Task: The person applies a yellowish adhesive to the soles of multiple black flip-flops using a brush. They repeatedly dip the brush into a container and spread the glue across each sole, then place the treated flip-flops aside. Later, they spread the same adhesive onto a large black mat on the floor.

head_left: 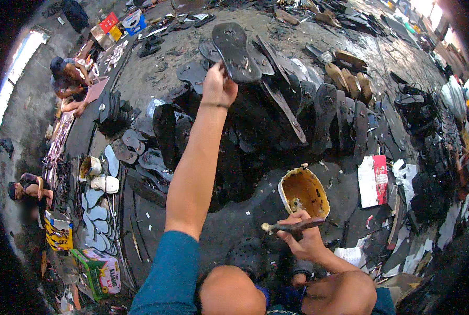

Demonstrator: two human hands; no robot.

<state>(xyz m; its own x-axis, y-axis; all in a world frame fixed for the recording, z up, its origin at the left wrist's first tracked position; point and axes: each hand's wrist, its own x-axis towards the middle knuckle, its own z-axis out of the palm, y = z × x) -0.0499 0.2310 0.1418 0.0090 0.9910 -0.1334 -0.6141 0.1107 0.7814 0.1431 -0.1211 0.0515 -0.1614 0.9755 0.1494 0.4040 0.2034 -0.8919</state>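
My left hand (219, 88) reaches far forward, its fingers closed on the heel end of a dark shoe sole (235, 50). That sole is held up over a pile of dark soles (234, 142), several standing on edge or leaning together. Close to my knees, my right hand (304, 242) grips a short dark-handled brush (310, 223) with a pale, crusted tip pointing left. Just beyond the brush stands a tub (284, 195) coated inside with yellow-brown glue-like residue; my right fingers overlap its near rim from this angle.
Light-blue sole pieces (98, 215) and cartons (100, 270) lie on the left. A white-and-red sheet (373, 181) rests right of the tub. Tan soles (350, 84) sit at the far right of the pile. Two other people (69, 79) sit off to the left.
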